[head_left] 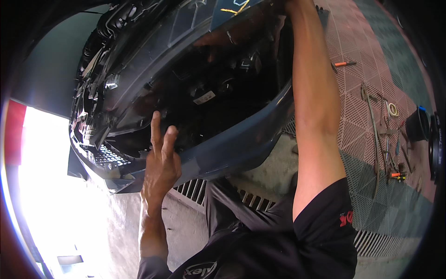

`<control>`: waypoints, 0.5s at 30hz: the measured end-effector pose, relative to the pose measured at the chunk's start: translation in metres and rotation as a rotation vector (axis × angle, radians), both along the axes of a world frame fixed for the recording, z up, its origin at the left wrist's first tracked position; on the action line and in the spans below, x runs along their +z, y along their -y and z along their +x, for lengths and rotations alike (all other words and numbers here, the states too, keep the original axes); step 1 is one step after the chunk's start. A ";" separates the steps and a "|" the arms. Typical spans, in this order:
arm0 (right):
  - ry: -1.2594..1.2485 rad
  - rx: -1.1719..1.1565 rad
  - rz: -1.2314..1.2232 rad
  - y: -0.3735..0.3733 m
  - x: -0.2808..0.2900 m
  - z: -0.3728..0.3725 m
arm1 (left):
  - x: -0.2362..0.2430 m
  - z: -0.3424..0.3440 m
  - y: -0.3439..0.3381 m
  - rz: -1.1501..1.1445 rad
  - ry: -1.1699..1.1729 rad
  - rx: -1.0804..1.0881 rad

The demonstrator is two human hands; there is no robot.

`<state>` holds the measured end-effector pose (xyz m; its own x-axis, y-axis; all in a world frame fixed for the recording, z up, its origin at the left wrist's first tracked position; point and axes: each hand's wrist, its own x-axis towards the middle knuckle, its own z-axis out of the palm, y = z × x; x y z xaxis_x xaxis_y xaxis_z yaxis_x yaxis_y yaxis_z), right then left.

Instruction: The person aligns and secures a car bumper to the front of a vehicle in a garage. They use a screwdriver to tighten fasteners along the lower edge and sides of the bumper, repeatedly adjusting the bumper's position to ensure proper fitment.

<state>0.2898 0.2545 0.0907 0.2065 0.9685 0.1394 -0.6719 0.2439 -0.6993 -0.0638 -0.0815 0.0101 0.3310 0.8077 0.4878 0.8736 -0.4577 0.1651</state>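
A large dark grey car body part (232,144), curved and glossy, fills the upper middle, with a dark cavity inside and a perforated grille piece (110,156) at its left end. My left hand (161,153) is over the lower left of the cavity, its index and middle fingers extended and apart; I see nothing in it. My right arm stretches up along the part's right end to my right hand (289,7) at the top edge, where its fingers are hidden, so what it touches or holds is unclear.
On the red and grey grid floor tiles (353,195) at right lie an orange-handled tool (344,63), a tape roll (393,109), several hand tools (386,149) and a black bucket (416,128). A drain grate (190,189) runs below the car part. Bright light floods the left.
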 end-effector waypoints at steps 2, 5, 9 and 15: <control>-0.014 -0.029 0.064 -0.012 -0.005 -0.001 | -0.001 0.007 0.004 -0.080 0.229 0.058; -0.006 -0.029 0.126 -0.025 -0.024 0.005 | 0.012 0.026 0.014 -0.302 0.534 0.246; -0.052 -0.003 0.067 -0.002 -0.004 -0.005 | 0.027 0.021 0.024 -0.424 0.623 0.359; -0.048 -0.078 0.028 -0.003 0.000 0.000 | 0.049 0.034 0.045 -0.454 0.204 0.433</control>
<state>0.2897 0.2577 0.0904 0.2880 0.9451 0.1544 -0.6824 0.3157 -0.6593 -0.0298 -0.1265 0.0594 -0.1334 0.9874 0.0854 0.8937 0.0826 0.4411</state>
